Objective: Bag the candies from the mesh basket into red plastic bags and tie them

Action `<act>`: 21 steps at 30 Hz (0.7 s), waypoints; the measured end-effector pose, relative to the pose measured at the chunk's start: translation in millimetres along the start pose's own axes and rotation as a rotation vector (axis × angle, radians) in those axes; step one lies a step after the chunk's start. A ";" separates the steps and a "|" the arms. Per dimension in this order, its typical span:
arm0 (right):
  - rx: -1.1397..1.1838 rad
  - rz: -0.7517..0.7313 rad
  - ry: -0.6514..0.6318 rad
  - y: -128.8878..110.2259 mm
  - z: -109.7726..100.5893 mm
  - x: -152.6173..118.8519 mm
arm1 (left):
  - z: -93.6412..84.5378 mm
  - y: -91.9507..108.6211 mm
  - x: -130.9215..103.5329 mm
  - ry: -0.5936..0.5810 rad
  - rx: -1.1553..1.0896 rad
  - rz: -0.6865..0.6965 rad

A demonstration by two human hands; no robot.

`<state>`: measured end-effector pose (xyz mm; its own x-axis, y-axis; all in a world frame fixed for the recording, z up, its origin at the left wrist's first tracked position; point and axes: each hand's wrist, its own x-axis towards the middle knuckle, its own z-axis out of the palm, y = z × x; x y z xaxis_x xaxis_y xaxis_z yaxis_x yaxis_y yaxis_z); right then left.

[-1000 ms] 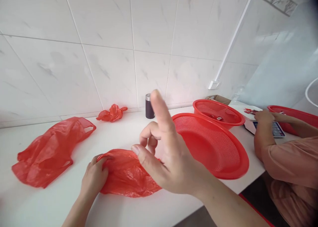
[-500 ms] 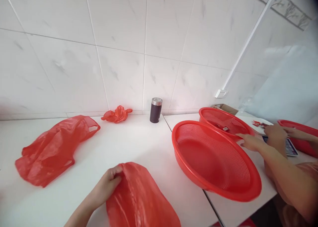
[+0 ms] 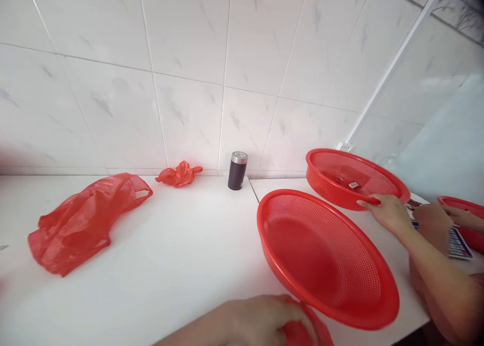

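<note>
Near the bottom edge, my left hand (image 3: 260, 321) is closed on a red plastic bag (image 3: 308, 328), most of which is out of view. Just above it lies a big red mesh basket (image 3: 313, 245), with nothing visible inside. My right hand (image 3: 387, 212) reaches in from the right and grips the near rim of a second red basket (image 3: 336, 192), which looks raised and tilted. Inside that basket is a small item with a white label (image 3: 353, 185).
A spread red bag (image 3: 86, 220) lies at the left, and a crumpled one (image 3: 179, 174) near the tiled wall. A dark cup (image 3: 237, 172) with a silver lid stands beside the wall. At the right are another person's hand (image 3: 463, 217), a printed card (image 3: 459, 244) and another red basket (image 3: 463, 205).
My left hand has carried the bag rightward and down, beside the near basket. The rear basket in my right hand has moved up and to the right, now hiding the cardboard box.
</note>
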<state>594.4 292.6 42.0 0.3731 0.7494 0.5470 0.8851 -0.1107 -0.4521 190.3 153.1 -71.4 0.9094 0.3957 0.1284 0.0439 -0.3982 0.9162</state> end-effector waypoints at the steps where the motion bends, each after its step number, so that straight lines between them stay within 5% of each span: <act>1: -0.078 -0.032 -0.011 -5.7 -11.0 -2.4 | -5.4 0.4 11.6 -0.009 0.066 0.008; 6: -0.226 -0.109 -0.039 -45.6 -62.4 -35.6 | -11.1 0.7 64.0 0.195 0.299 -0.059; 9: -0.105 -0.245 -0.040 -81.3 -78.7 -69.2 | 1.2 6.2 62.8 0.211 0.250 -0.023; 12: 0.112 -0.427 -0.133 -124.4 -83.0 -112.0 | 1.8 18.7 23.6 0.209 0.177 -0.129; 16: 0.393 -0.541 -0.475 -170.4 -72.6 -173.0 | -22.5 41.4 -63.6 0.352 0.118 -0.348; 21: 0.387 -0.554 -0.658 -174.6 -41.2 -221.4 | -41.1 69.3 -164.1 0.424 -0.004 -0.624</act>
<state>368.7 119.1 28.9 -0.4099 0.8612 0.3004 0.6913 0.5082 -0.5137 27.1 94.5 -13.3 0.4791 0.8318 -0.2802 0.4963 0.0066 0.8681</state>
